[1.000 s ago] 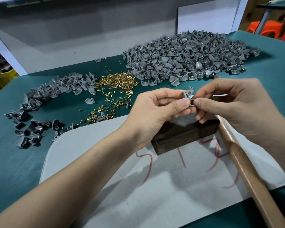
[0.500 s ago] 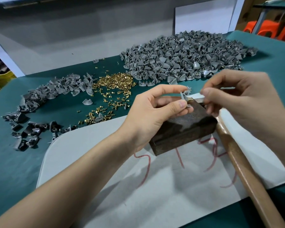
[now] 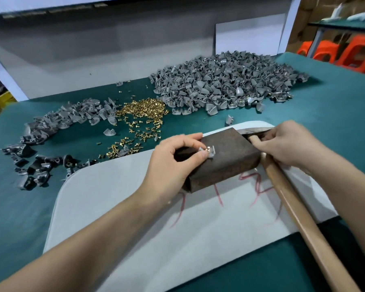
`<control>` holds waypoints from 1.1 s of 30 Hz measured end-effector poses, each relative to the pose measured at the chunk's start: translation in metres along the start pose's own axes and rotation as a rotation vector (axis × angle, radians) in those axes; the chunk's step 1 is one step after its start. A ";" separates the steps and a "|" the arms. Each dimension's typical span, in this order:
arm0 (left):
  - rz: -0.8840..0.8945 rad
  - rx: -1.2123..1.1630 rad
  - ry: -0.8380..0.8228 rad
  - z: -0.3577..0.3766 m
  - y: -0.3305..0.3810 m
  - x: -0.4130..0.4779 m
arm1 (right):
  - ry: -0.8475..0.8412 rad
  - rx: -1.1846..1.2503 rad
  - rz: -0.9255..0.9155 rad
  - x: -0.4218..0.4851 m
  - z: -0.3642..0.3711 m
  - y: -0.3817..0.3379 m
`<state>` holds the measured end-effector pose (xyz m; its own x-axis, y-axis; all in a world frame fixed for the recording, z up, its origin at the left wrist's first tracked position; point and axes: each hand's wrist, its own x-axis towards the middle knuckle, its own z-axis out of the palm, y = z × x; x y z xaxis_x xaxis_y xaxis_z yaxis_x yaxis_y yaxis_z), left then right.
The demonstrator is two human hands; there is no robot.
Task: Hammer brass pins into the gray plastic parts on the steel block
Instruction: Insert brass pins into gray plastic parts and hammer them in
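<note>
A rusty brown steel block lies on a grey board. On its top rests one gray plastic part with a brass pin standing in it. My left hand pinches this part between thumb and forefinger and holds it on the block. To the right of the block lies a hammer with a wooden handle. My right hand curls its fingers round the handle close to the head, which is mostly hidden behind the hand.
Loose brass pins are scattered on the green table cover behind the board. A big heap of gray parts lies at the back right, a smaller spread at the left. Orange stools stand beyond the table.
Both hands came down from above the block. The left hand set the part with its pin on the block top. The right hand let go of the part and took the hammer handle.
</note>
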<state>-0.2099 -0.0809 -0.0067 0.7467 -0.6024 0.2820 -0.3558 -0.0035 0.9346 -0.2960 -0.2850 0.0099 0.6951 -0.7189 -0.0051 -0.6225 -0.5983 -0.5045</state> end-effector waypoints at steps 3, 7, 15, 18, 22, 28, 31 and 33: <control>-0.078 -0.089 0.031 -0.003 -0.008 -0.003 | 0.058 0.100 0.040 -0.002 -0.004 -0.001; -0.083 -0.136 0.032 -0.006 -0.010 -0.005 | 0.066 0.525 0.065 -0.007 -0.017 0.002; -0.067 -0.114 0.062 -0.007 -0.016 -0.002 | -0.205 0.690 -0.165 -0.050 -0.060 -0.038; -0.054 -0.100 0.056 -0.006 -0.016 -0.001 | -0.228 0.421 -0.318 -0.071 -0.050 -0.064; -0.052 -0.095 0.056 -0.004 -0.014 -0.001 | -0.167 0.267 -0.373 -0.085 -0.028 -0.081; -0.048 -0.089 0.040 -0.007 -0.011 -0.002 | -0.180 0.293 -0.324 -0.082 -0.024 -0.079; -0.050 -0.085 0.045 -0.007 -0.011 -0.003 | -0.166 0.282 -0.357 -0.082 -0.030 -0.080; -0.058 -0.073 0.049 -0.007 -0.011 -0.002 | -0.129 0.270 -0.399 -0.079 -0.034 -0.084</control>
<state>-0.2035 -0.0738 -0.0160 0.7919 -0.5632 0.2359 -0.2709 0.0222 0.9624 -0.3103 -0.1900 0.0819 0.9097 -0.3927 0.1352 -0.1956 -0.6924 -0.6945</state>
